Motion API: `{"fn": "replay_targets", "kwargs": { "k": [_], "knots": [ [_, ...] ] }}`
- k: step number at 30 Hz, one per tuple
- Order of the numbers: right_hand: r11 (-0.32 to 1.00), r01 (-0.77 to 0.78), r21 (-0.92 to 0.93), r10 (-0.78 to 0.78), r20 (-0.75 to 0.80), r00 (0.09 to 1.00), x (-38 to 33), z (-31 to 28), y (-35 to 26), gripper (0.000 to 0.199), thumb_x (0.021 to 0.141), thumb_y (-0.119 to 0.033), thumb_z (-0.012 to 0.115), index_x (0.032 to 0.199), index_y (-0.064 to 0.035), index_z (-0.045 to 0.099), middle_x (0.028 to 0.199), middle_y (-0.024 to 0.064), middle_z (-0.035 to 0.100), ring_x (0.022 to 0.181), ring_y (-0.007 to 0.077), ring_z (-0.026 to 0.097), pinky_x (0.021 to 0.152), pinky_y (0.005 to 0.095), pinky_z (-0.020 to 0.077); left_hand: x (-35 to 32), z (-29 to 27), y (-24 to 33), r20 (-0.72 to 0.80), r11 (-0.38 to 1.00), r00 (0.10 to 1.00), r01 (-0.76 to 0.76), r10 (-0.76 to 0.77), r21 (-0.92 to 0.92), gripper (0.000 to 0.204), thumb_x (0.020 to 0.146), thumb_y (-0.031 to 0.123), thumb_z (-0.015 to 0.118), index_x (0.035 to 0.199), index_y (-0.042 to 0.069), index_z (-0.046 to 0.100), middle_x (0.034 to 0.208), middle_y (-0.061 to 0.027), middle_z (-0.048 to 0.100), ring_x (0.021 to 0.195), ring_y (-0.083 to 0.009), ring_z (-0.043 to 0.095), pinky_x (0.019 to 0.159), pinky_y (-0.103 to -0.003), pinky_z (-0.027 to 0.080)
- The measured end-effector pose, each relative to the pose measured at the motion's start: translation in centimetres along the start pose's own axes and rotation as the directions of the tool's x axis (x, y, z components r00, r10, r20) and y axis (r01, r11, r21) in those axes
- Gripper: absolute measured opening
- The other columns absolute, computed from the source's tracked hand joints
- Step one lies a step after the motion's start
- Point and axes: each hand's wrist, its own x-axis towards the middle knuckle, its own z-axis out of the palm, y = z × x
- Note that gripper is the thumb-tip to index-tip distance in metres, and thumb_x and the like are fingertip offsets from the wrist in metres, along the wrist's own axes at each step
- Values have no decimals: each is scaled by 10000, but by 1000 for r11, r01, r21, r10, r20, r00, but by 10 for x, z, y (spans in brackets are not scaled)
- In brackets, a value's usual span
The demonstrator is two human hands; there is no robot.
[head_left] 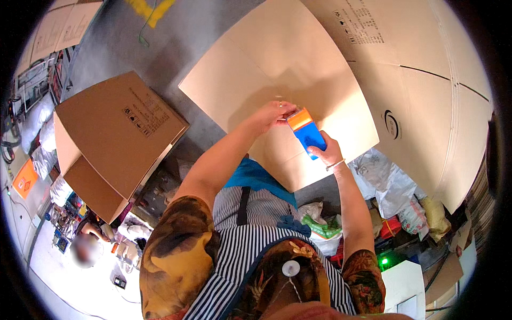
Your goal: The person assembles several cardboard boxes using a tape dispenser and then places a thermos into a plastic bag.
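A small narrow box [308, 134], blue with an orange end, is held in front of me over a large cardboard box [234, 74]. My right hand [329, 152] is closed round its blue lower part, with the thumb across the front face. At the orange end, my left hand [274, 114] has its fingers closed against the top edge; a ring shows on one finger. The left fingertips are partly hidden behind the box. Its contents, if any, cannot be seen.
Another brown carton [112, 122] stands at the left. Large cardboard panels [421, 106] rise on the right. White plastic bags [386, 181] lie below them, near a green light [384, 261]. A person [88, 248] is at the far lower left beside a cluttered workbench.
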Motion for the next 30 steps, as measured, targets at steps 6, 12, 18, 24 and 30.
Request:
{"fn": "replay_targets", "kwargs": {
  "k": [6, 12, 18, 24, 30],
  "knots": [
    [1000, -9, -9, 8, -18, 1000, -3, 3, 2, 535, 697, -331, 766, 1088, -25, 567, 858, 86, 657, 766, 149, 625, 701, 283, 501, 12, -10, 6, 109, 999, 994, 19, -22, 26, 260, 920, 310, 528, 1031, 83, 591, 935, 9, 603, 852, -99, 560, 775, -266, 470],
    [999, -25, -26, 25, -26, 999, -1, 3, -4, 486, 699, -324, 762, 1035, -24, 578, 822, 75, 649, 731, 141, 614, 667, 280, 494, 11, -6, 1, 185, 998, 983, -8, 18, -55, 200, 900, 257, 576, 979, 75, 605, 917, 8, 608, 823, -98, 561, 711, -247, 465],
    [993, -39, -113, 35, -39, 999, -8, 6, -37, 536, 681, -351, 761, 1072, -29, 585, 817, 96, 659, 718, 147, 628, 674, 288, 504, 0, 8, 3, -202, 918, 939, -198, 278, 345, 129, 828, 93, 632, 951, 67, 607, 871, -29, 628, 783, -113, 580, 675, -286, 481],
    [962, 14, -274, -49, -124, 991, 35, 25, -82, 506, 671, -375, 753, 1026, -39, 621, 769, 132, 667, 686, 221, 658, 630, 314, 513, -9, -120, 162, -577, 619, 222, -290, 786, 730, 113, 810, 150, 647, 851, 50, 613, 754, -29, 640, 651, -117, 579, 605, -302, 481],
    [896, -62, -440, -24, -187, 982, 83, 46, -112, 478, 690, -391, 743, 963, -14, 632, 802, 134, 666, 718, 203, 650, 648, 299, 509, 55, -232, 178, -478, 583, 497, -72, 725, 810, 223, 773, 247, 701, 908, 73, 665, 863, -91, 675, 781, -195, 626, 706, -310, 488]
  ]
}}
